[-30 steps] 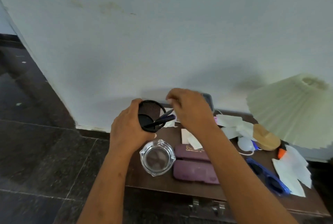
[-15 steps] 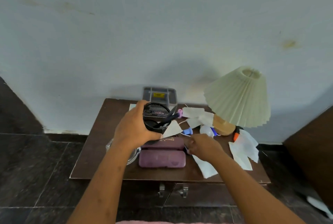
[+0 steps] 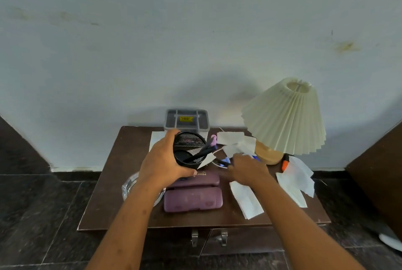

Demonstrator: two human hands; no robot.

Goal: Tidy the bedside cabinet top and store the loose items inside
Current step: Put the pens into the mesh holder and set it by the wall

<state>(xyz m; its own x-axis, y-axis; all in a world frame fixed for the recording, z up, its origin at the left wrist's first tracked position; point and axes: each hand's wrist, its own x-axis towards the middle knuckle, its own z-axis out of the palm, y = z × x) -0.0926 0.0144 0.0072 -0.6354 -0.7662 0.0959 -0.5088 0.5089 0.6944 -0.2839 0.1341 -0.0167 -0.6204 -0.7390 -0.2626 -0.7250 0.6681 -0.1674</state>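
My left hand (image 3: pixel 162 162) grips a black mesh pen cup (image 3: pixel 188 142), held tilted above the dark brown cabinet top (image 3: pixel 111 185). Dark pens (image 3: pixel 203 153) stick out of it. My right hand (image 3: pixel 247 170) hovers palm down, blurred, with fingers spread beside blue pens (image 3: pixel 224 161) and a white cable. An open purple case (image 3: pixel 193 199) lies in front, below both hands. A glass ashtray (image 3: pixel 128 185) sits partly hidden under my left forearm. White paper slips (image 3: pixel 245 201) lie scattered, with more paper (image 3: pixel 295 180) at the right.
A lamp with a pleated cream shade (image 3: pixel 285 117) and a wooden base (image 3: pixel 266 154) stands at the back right, an orange marker (image 3: pixel 285 164) beside it. A grey box (image 3: pixel 187 119) stands against the wall. Two drawer handles (image 3: pixel 194 238) show below. Dark furniture (image 3: pixel 378 172) stands at the right.
My right hand left the cup's rim, dropped to the cabinet top and shifted back toward the blue pens. The view pulled back and right, showing the whole cabinet.
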